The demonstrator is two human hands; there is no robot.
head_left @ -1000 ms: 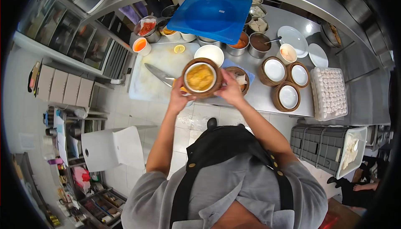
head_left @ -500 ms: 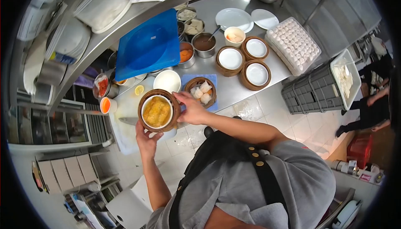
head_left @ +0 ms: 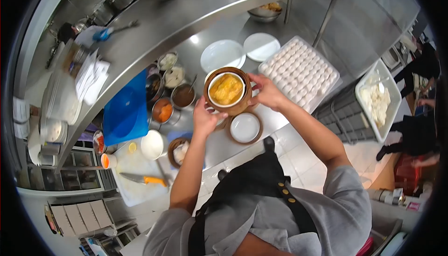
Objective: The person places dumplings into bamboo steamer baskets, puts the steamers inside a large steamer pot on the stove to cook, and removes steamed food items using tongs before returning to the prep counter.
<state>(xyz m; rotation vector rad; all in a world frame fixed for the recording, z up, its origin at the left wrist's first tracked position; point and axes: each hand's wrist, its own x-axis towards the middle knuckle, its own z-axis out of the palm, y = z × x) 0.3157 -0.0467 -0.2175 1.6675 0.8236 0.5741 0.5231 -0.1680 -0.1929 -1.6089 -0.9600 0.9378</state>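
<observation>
Both my hands hold a round bamboo steamer basket (head_left: 241, 109) level above the metal table. Inside it sits a white dish with glossy yellow, lumpy food (head_left: 227, 89). My left hand (head_left: 206, 119) grips its lower left side, thumb toward the front. On the right side my right hand (head_left: 267, 92) has its fingers and thumb closed around the wall. Just below stands another bamboo basket with a white dish (head_left: 245, 127). More of that group is mostly hidden behind the held basket. Beside my left forearm, a basket of pale dumplings (head_left: 181, 152) is partly covered.
A tray of white rolled pieces (head_left: 301, 71) lies at right, two white plates (head_left: 223, 56) behind. At left are a blue lid (head_left: 125, 111), sauce pots (head_left: 183, 95), a white bowl (head_left: 152, 145) and a knife (head_left: 142, 178) on a cutting board (head_left: 135, 193). A shelf (head_left: 186, 22) arches overhead.
My hands have carried the basket of yellow food rightward, from over the cutting board to above the other baskets. The view has shifted right, and the knife is now uncovered.
</observation>
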